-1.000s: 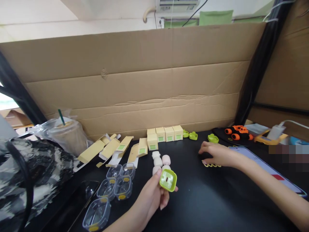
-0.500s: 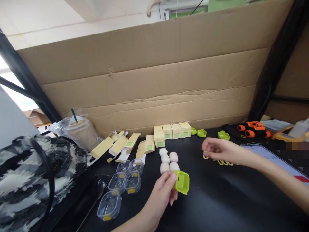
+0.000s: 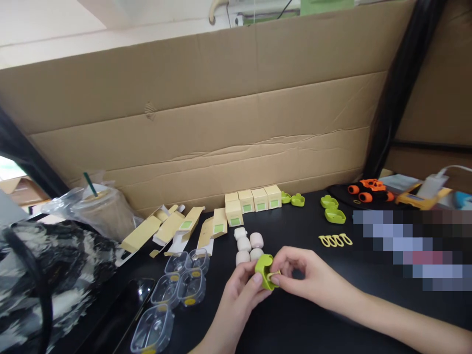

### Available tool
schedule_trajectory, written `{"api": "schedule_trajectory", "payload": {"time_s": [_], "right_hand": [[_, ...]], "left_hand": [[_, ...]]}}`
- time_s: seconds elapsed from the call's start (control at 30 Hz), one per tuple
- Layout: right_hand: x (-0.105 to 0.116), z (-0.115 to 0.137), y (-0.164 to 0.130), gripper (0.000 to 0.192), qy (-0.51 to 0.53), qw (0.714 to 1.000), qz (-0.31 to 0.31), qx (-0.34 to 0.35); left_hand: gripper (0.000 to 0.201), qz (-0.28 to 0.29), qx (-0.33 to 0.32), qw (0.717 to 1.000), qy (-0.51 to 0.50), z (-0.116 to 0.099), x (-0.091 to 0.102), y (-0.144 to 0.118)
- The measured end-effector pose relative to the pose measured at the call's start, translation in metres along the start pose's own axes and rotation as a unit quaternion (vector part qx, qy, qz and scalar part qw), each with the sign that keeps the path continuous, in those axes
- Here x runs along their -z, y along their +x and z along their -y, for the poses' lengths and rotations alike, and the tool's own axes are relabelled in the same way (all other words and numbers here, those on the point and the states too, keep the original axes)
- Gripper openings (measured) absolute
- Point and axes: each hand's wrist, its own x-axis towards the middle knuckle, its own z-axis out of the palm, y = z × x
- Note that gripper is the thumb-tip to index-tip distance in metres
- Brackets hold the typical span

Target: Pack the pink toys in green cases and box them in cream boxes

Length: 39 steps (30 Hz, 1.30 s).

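My left hand (image 3: 245, 290) is closed on a small lime-green silicone case (image 3: 264, 271), its open side turned to the right. Pinched in my right hand (image 3: 300, 270) is a small pale-yellow ring strap (image 3: 273, 274), its end at the green case's opening. Whether the strap passes through the case's wall is hidden. Several matching yellow straps (image 3: 335, 240) lie in a row beyond my right hand. Just behind the green case sit several white and pale-pink rounded cases (image 3: 244, 244). More green silicone pieces (image 3: 335, 215) rest farther back on the right.
Clear plastic containers (image 3: 191, 286) stand at left beside a dark phone (image 3: 125, 309). Small cream boxes (image 3: 260, 199) and opened cartons (image 3: 186, 223) line the back. A bagged cup (image 3: 106, 209) is far left, an orange toy car (image 3: 371, 190) far right. A cardboard wall (image 3: 206, 132) rises behind.
My right hand has brought a yellow strap from the row to the green case. My left hand still holds the case, now turned more sideways. The view has shifted right.
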Motion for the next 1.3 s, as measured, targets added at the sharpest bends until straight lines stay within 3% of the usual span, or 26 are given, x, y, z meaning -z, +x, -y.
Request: {"api": "schedule_trajectory", "payload": {"time_s": [0.1,0.33,0.57,0.8,1.03,1.3], "right_hand": [[-0.002,0.001,0.0,0.007,-0.033,0.999,-0.027,0.01],[-0.001,0.001,-0.005,0.01,-0.17,0.975,-0.058,0.134],[-0.002,0.001,-0.005,0.012,-0.238,0.958,-0.073,0.14],[-0.003,0.004,-0.006,0.013,-0.245,0.956,-0.074,0.143],[-0.002,0.005,-0.006,0.014,-0.241,0.96,-0.071,0.122],[-0.001,0.004,-0.006,0.015,-0.268,0.947,-0.093,0.152]], "left_hand": [[0.028,0.004,-0.005,1.0,0.011,0.001,0.001,0.001],[0.027,0.039,0.008,0.999,0.006,0.002,0.001,0.001],[0.034,0.027,0.034,0.999,-0.028,-0.002,-0.002,0.0],[0.029,-0.013,0.035,0.999,-0.022,-0.002,-0.002,0.002],[0.027,0.023,0.039,0.999,0.002,-0.008,-0.005,-0.002],[0.025,0.013,0.037,0.999,-0.02,-0.008,-0.006,-0.001]]}}
